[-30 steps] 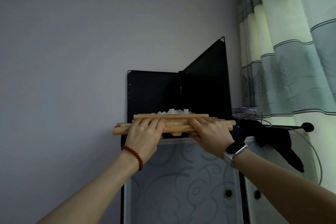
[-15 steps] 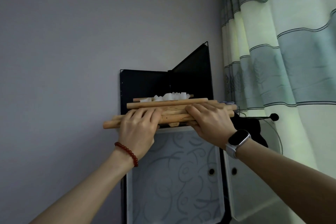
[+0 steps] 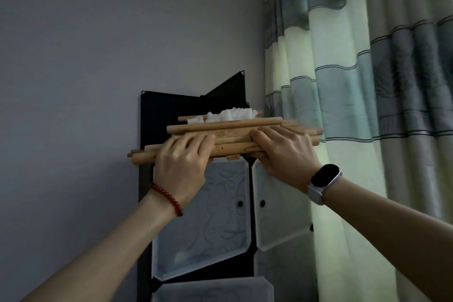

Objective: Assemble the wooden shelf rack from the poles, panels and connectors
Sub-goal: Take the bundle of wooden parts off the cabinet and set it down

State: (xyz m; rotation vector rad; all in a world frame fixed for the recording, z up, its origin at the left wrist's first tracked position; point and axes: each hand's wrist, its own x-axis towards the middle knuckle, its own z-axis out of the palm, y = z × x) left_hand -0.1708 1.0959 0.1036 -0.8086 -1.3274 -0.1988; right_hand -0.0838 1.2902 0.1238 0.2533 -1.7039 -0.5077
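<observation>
A stack of wooden poles point(image 3: 230, 126) and flat wooden panels point(image 3: 301, 129) sits level at the top of a tall cabinet. A heap of white plastic connectors point(image 3: 229, 115) lies on top of the stack. My left hand point(image 3: 182, 163) grips the stack's near edge left of centre, fingers curled over the poles. My right hand point(image 3: 285, 152) grips the near edge on the right, fingers laid over the panels. Whether the stack rests on the cabinet top or is lifted off it is hidden by my hands.
The tall cabinet point(image 3: 203, 218) has translucent patterned doors in a black frame. Two black panels point(image 3: 171, 105) stand behind the stack. A grey wall lies to the left. A striped green-and-grey curtain point(image 3: 367, 86) hangs close on the right.
The view has shifted left and closer, so the cabinet now shows lower doors. The stack has come slightly toward me, its pole ends sticking out further left. Both hands keep their grip.
</observation>
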